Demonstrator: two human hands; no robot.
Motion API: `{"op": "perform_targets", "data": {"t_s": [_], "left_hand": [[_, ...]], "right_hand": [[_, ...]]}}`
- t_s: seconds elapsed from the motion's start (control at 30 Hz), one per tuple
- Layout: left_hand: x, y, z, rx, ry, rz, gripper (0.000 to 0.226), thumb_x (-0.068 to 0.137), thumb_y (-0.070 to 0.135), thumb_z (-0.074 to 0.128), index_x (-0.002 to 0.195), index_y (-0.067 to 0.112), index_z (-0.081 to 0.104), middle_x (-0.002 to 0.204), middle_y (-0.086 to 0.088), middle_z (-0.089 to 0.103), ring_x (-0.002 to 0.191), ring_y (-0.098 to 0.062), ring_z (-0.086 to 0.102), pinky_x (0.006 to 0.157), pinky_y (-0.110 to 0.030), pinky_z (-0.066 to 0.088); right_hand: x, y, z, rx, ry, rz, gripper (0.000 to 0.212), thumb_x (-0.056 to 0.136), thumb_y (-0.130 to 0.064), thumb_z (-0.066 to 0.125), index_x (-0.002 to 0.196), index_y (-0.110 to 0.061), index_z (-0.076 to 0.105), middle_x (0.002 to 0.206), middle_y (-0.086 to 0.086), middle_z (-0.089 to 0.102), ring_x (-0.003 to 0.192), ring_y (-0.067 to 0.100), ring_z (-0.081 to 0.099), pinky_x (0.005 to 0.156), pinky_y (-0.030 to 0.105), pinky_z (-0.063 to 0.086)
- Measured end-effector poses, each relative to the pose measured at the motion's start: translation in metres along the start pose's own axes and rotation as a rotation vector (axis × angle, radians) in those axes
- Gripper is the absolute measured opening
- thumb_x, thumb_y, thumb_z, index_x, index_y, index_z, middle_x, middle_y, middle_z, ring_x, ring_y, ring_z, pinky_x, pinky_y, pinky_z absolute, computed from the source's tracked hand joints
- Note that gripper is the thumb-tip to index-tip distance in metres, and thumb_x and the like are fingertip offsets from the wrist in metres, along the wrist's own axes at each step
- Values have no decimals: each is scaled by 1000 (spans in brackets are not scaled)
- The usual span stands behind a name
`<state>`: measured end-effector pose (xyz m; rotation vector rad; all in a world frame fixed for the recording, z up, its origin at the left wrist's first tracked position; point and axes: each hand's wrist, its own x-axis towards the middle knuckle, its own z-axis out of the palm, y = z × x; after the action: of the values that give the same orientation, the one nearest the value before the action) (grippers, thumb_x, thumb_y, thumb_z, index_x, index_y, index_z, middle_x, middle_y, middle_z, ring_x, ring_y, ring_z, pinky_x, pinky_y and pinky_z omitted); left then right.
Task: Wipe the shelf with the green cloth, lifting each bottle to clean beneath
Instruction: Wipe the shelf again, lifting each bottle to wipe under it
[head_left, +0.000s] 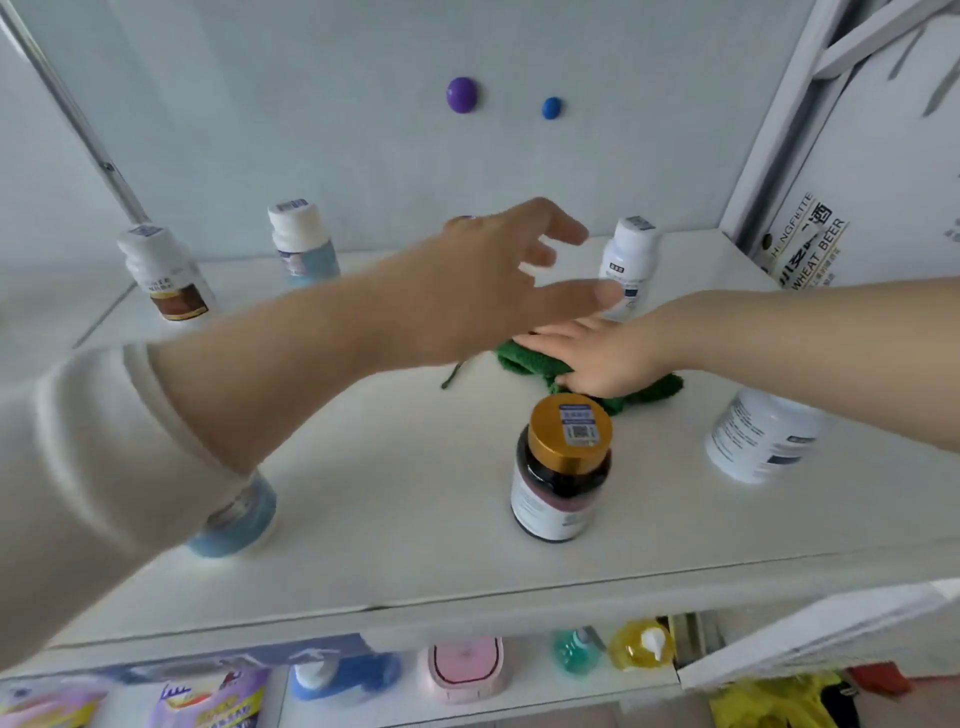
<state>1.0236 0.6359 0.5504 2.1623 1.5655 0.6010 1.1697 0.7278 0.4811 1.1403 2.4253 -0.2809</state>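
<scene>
The green cloth (524, 358) lies on the white shelf (395, 467), pressed flat under my right hand (597, 358). My left hand (498, 280) hovers open above the shelf, fingers spread toward the white bottle at the back right (631, 260), not touching it. A dark bottle with a gold cap (563, 467) stands in front of the cloth. A large white bottle (763, 441) stands at the right under my right forearm. A blue bottle (239, 519) is partly hidden beneath my left sleeve. Two more white-capped bottles (161, 275) (304, 244) stand at the back left.
The shelf backs onto a pale wall with a purple knob (462, 94) and a blue knob (551, 108). A carton marked wheat beer (852, 208) stands at the right end. A lower shelf holds several coloured containers, among them a pink box (466, 670).
</scene>
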Motion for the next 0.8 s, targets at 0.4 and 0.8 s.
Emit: {"op": "perform_targets", "data": {"t_s": [0.4, 0.8], "left_hand": [[-93, 14, 10, -32, 477, -172, 44, 75, 46, 57, 118, 38, 48, 96, 22, 57, 91, -9, 61, 82, -26, 49], [-113, -11, -11, -58, 695, -270, 41, 67, 51, 62, 99, 35, 42, 85, 24, 52, 76, 4, 54, 59, -6, 36]], "right_hand": [[-35, -62, 61, 243, 436, -146, 57, 92, -17, 35, 144, -31, 17, 155, -14, 8, 141, 11, 3, 111, 32, -1], [24, -81, 37, 168, 491, -25, 51, 95, -32, 31, 145, -26, 19, 156, -6, 12, 143, 18, 9, 117, 36, 7]]}}
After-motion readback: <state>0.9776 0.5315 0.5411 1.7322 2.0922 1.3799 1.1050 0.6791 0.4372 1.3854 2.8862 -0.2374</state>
